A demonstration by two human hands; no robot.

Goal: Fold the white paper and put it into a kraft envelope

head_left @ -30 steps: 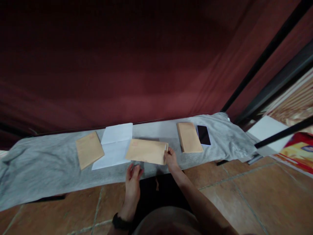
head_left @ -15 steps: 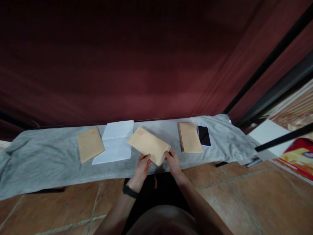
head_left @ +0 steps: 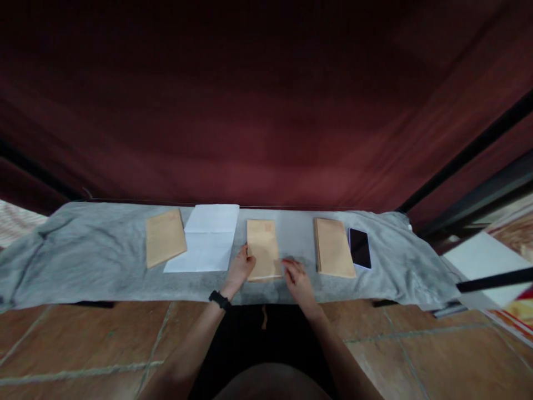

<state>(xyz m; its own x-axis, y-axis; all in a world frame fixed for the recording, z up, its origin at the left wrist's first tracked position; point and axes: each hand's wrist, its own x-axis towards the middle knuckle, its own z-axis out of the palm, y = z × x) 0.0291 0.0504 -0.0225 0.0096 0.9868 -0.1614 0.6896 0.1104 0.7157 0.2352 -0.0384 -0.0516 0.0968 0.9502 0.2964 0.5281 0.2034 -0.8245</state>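
A brown envelope [head_left: 263, 248] lies upright on the grey cloth [head_left: 295, 233] in front of me, a pale strip showing at its near edge. My left hand [head_left: 241, 265], with a dark band on the wrist, grips the envelope's left edge between thumb and fingers. Close to its lower right edge is my right hand [head_left: 296, 275], fingers apart and nothing held in them. Left of the envelope lies a creased white sheet [head_left: 210, 244], partly under another brown envelope [head_left: 164, 238]. To the right rests a stack of brown envelopes [head_left: 335, 248].
A dark-screened phone [head_left: 360, 248] lies beside the stack on the right. Behind the cloth-covered surface rises a dark red panel [head_left: 266, 139]. Black bars slant at both sides. A white board [head_left: 485, 264] is at the far right, above a tiled floor [head_left: 441, 355].
The middle envelope, tilted and held in both hands before, now lies straight on the cloth. My right hand has let go of it. The view has shifted slightly.
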